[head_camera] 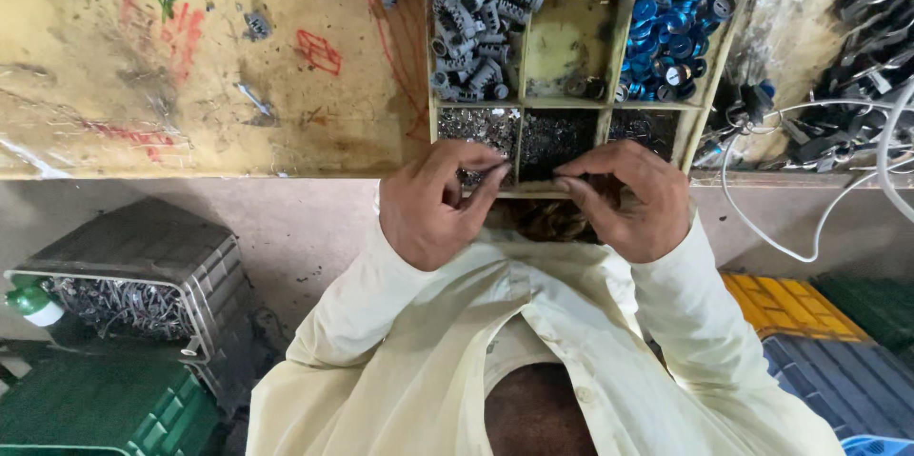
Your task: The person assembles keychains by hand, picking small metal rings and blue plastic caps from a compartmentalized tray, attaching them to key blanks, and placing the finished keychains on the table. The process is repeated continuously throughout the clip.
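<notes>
My left hand and my right hand are held close together at the near edge of a wooden divided tray, fingertips pinched over its front compartments of tiny dark metal bits. Whatever is between the fingers is too small to make out. The tray's back left compartment holds grey ribbed metal cylinders. Blue round caps fill its back right compartment. Cream sleeves cover both my arms.
A worn yellow workbench with red and green scribbles carries a few loose cylinders. Black parts and white cables lie at the right. Below stand a grey crate of metal pieces, green crates, and yellow and blue crates.
</notes>
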